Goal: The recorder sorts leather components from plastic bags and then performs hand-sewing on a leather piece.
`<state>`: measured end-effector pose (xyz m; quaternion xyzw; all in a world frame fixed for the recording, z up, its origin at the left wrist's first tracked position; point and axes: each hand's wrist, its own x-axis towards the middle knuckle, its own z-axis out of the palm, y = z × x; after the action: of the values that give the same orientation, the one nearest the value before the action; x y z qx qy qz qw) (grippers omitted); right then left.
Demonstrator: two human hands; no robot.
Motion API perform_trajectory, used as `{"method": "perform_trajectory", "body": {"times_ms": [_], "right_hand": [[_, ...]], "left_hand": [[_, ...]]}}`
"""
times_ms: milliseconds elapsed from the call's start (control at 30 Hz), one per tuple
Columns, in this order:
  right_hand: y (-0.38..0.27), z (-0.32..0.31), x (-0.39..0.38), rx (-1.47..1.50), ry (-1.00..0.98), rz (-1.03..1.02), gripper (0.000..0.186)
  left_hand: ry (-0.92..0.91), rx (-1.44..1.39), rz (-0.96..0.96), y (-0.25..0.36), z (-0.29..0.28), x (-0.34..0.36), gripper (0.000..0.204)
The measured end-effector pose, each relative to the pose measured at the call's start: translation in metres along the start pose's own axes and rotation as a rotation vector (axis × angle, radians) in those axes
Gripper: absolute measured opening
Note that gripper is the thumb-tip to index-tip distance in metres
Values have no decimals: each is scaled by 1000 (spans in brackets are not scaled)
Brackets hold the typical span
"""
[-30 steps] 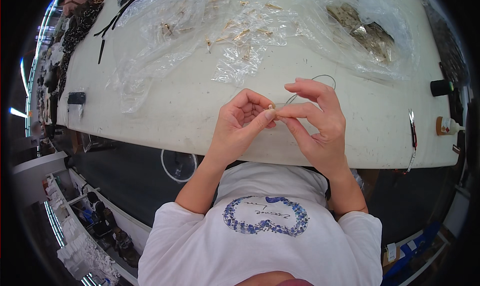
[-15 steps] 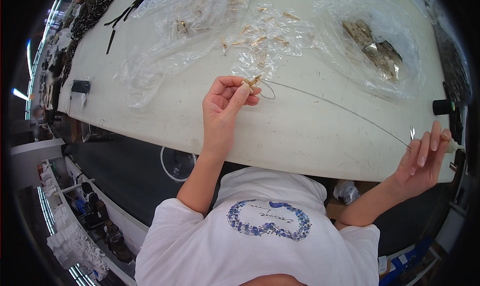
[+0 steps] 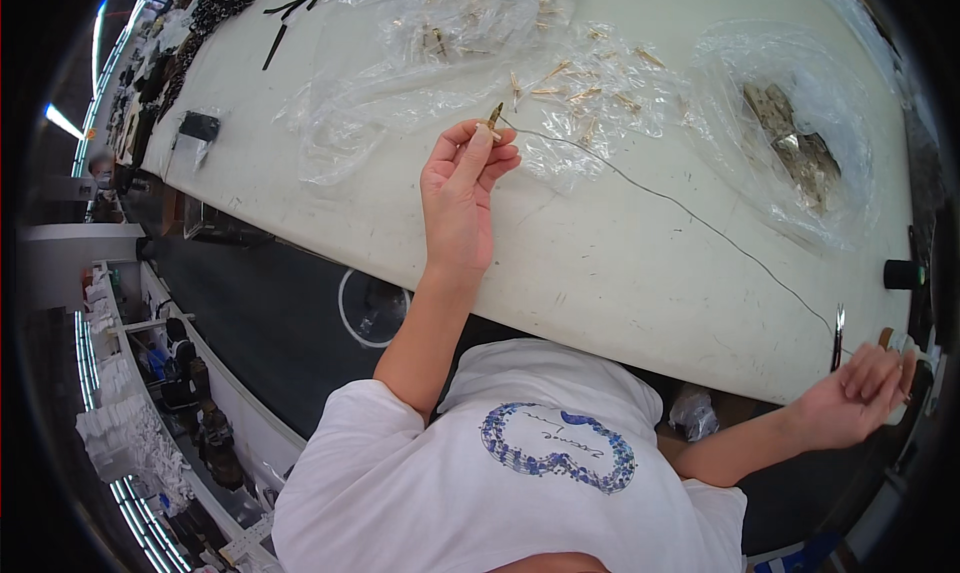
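While your left hand [image 3: 462, 188] is raised over the white table [image 3: 600, 263], its fingertips pinch a small golden bead [image 3: 494, 114]; your right hand [image 3: 858, 398] is flung far out past the table's right edge, fingers loosely curled around the end of the thin dark wire [image 3: 690, 213], though how tightly I cannot tell. That wire runs taut from the bead across the table to your right hand; clear plastic bags [image 3: 600, 93] behind it hold more golden pieces, and another bag [image 3: 790, 143] holds darker ones.
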<state>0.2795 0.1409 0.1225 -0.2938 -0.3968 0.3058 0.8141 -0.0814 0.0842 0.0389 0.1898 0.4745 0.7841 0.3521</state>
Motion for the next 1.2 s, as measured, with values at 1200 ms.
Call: {"method": "perform_trajectory", "body": {"times_ms": [1200], "right_hand": [[50,75,-113,323,-647,1275,41]], "left_hand": [[-467,187,7,-1,35,-70,15]]}}
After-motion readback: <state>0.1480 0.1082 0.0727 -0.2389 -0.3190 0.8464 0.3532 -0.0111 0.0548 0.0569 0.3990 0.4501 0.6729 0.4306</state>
